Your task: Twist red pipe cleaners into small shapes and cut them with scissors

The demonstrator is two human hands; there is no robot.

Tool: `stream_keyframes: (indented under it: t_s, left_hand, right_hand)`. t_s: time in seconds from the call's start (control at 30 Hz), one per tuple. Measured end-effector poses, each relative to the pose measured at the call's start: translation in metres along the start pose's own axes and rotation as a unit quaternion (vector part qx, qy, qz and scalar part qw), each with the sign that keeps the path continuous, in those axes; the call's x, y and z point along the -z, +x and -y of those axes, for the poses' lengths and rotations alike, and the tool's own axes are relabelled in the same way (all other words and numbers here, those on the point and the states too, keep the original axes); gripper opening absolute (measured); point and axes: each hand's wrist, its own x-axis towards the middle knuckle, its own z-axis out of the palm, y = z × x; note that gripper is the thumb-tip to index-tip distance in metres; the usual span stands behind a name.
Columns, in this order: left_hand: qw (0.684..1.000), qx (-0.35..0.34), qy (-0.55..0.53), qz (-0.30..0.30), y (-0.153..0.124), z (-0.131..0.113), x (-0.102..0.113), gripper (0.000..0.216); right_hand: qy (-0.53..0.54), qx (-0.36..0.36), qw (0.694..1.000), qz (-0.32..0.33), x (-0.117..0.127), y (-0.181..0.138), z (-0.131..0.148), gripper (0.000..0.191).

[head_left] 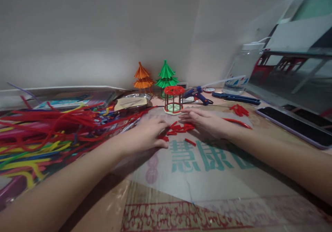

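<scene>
On printed sheet (197,169), both hands flat (palms down), left hand (145,135), right hand (204,121), red pieces (178,128) between.

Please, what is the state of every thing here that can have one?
Red pieces: loose, lying scattered.
Left hand: open, palm down, fingertips at those pieces.
Right hand: open, palm down, beside them.
Pavilion: upright.
Glue gun: set down, unheld.
Phone: flat, screen dark.
Bottle: upright, lid on.
Pipe cleaners: loose tangled heap.

Mat (197,180) lies open nearside; pavilion model (173,100), glue gun (197,94), pipe-cleaner heap (46,131) crowd beyond.
</scene>
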Motion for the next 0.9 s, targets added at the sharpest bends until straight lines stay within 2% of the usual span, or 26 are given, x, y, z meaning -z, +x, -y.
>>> stream_keyframes:
  t_s: [0.1, 0.2, 0.27, 0.37, 0.43, 0.5, 0.57, 0.63, 0.67, 0.77, 0.9]
  left_hand:
    - [0.992, 0.052, -0.031, -0.107, 0.008, -0.01, -0.02, 0.048]
    - [0.991, 0.048, -0.074, -0.097, 0.01, -0.022, -0.029, 0.06]
    - [0.992, 0.008, -0.103, -0.072, 0.009, -0.028, -0.029, 0.06]
    - [0.988, -0.035, -0.125, -0.084, 0.008, -0.031, -0.023, 0.05]
    - [0.987, -0.013, -0.095, -0.127, 0.008, -0.027, -0.01, 0.041]
    - [0.987, 0.039, -0.027, -0.154, 0.006, -0.017, 0.011, 0.034]
    - [0.987, 0.081, 0.058, -0.129, 0.0, -0.004, 0.035, 0.032]
    - [0.977, 0.135, 0.108, -0.126, -0.008, 0.008, 0.054, 0.032]
    - [0.977, 0.138, 0.119, -0.114, -0.012, 0.014, 0.06, 0.032]
    - [0.973, 0.169, 0.143, -0.063, -0.018, 0.025, 0.058, 0.03]
    - [0.969, 0.188, 0.16, 0.01, -0.014, 0.029, 0.039, 0.025]
  right_hand:
    - [0.033, -0.014, 0.999, -0.026, 0.015, 0.001, 0.01, 0.041]
    - [-0.038, -0.012, 0.998, -0.054, 0.032, 0.001, 0.019, 0.035]
    - [-0.105, -0.008, 0.994, -0.039, 0.041, 0.001, 0.022, 0.031]
    - [-0.221, 0.016, 0.975, -0.028, 0.043, -0.002, 0.022, 0.032]
    - [-0.296, 0.028, 0.953, -0.055, 0.038, -0.004, 0.019, 0.034]
    - [-0.364, 0.054, 0.925, -0.089, 0.03, -0.006, 0.014, 0.035]
    - [-0.431, 0.092, 0.893, -0.088, 0.024, -0.006, 0.007, 0.034]
    - [-0.493, 0.125, 0.86, -0.05, 0.019, -0.006, -0.001, 0.034]
    - [-0.516, 0.136, 0.845, -0.03, 0.018, -0.005, -0.005, 0.034]
    - [-0.542, 0.155, 0.826, -0.005, 0.015, -0.004, -0.013, 0.035]
    - [-0.52, 0.153, 0.84, -0.015, 0.016, -0.001, -0.017, 0.035]
